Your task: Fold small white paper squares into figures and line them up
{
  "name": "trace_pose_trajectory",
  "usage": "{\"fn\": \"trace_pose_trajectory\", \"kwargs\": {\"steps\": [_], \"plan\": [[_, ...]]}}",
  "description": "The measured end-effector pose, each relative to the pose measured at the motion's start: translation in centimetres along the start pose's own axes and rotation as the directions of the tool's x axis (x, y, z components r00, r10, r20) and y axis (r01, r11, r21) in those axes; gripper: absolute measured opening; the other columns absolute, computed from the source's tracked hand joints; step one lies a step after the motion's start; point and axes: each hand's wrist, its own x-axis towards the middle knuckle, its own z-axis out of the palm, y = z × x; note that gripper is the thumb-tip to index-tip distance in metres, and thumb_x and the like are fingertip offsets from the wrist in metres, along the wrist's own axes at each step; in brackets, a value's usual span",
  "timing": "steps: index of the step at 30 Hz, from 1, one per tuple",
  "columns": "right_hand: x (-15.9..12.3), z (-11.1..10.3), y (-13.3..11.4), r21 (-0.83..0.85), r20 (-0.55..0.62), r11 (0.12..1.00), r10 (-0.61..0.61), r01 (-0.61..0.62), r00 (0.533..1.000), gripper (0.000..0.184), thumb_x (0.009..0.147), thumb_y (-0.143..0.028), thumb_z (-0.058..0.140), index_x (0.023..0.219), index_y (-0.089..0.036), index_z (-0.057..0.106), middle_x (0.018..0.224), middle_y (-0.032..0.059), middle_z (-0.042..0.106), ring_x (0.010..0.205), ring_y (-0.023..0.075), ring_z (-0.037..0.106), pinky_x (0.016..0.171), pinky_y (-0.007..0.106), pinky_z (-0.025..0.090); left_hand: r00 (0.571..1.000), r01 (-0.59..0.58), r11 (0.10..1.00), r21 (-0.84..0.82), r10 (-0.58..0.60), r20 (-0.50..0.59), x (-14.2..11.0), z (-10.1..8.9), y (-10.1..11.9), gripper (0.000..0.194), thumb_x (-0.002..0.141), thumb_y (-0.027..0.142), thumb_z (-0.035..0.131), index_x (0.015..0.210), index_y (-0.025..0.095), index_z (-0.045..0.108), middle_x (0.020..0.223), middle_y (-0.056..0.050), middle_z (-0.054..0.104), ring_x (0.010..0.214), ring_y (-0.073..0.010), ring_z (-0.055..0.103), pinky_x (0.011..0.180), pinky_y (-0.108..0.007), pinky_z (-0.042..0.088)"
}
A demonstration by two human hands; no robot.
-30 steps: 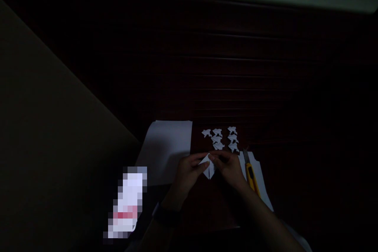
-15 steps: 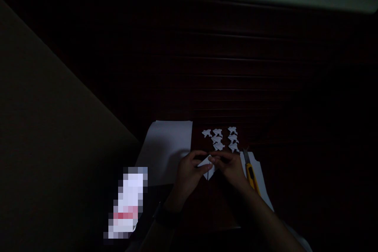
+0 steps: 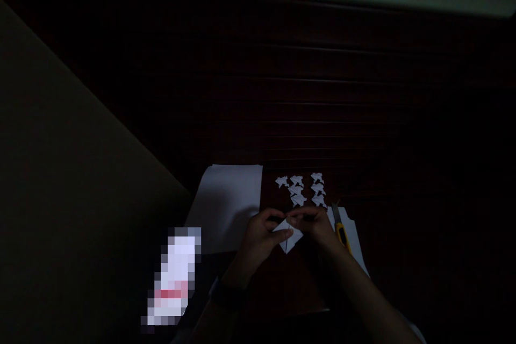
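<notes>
Folded paper (image 3: 287, 244) has shifted, right forearm (image 3: 360, 285) hiding more of the cutter (image 3: 343, 235).

A dark band (image 3: 228, 295) rings the left wrist (image 3: 237, 277) and pale sleeves (image 3: 416, 332) show dimly

Over the table (image 3: 282, 290), the folded piece (image 3: 295, 237) sits between left hand (image 3: 256, 234) and right hand (image 3: 319, 227). Beyond them I see the figures (image 3: 296, 191); paper (image 3: 228, 196) lies left, sheets (image 3: 357, 239) right, the cutter (image 3: 344, 237) on top.
</notes>
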Motion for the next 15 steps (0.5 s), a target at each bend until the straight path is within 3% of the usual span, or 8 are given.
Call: {"fn": "trace_pose_trajectory", "kwargs": {"steps": [3,9,15], "plan": [[0.11,0.04,0.31,-0.060,-0.007,0.998,-0.029,0.028,1.000,0.018,0.064,-0.032,0.074,0.076,-0.019,0.074,0.054,-0.0024,0.053,0.051,0.0104,0.045,0.048,0.023,0.034,1.000,0.012,1.000,0.023,-0.011,-0.010,0.05,0.04,-0.04,0.038,0.063,0.031,0.075,0.095,0.017,0.059,0.072,-0.004,0.070,0.063,-0.0193,0.066,0.055,-0.026,0.047],[0.05,0.02,0.16,-0.130,-0.016,0.990,-0.054,0.052,0.998,0.014,0.066,-0.029,0.072,0.076,-0.020,0.074,0.055,-0.0018,0.057,0.051,0.0114,0.048,0.049,0.023,0.035,0.998,0.018,0.997,0.077,-0.014,-0.063,0.13,0.22,-0.06,0.041,0.061,0.034,0.075,0.095,0.017,0.060,0.068,-0.003,0.069,0.062,-0.0192,0.066,0.053,-0.025,0.045],[-0.19,-0.04,-0.27,-0.059,0.034,0.996,-0.059,0.061,0.998,0.018,0.075,-0.033,0.066,0.085,-0.021,0.074,0.079,0.0041,0.070,0.074,0.0187,0.061,0.068,0.029,0.046,0.998,-0.004,0.999,0.035,0.006,-0.066,0.13,0.16,0.29,0.038,0.064,0.033,0.074,0.095,0.017,0.059,0.066,-0.002,0.068,0.061,-0.0180,0.065,0.052,-0.024,0.045]]}}
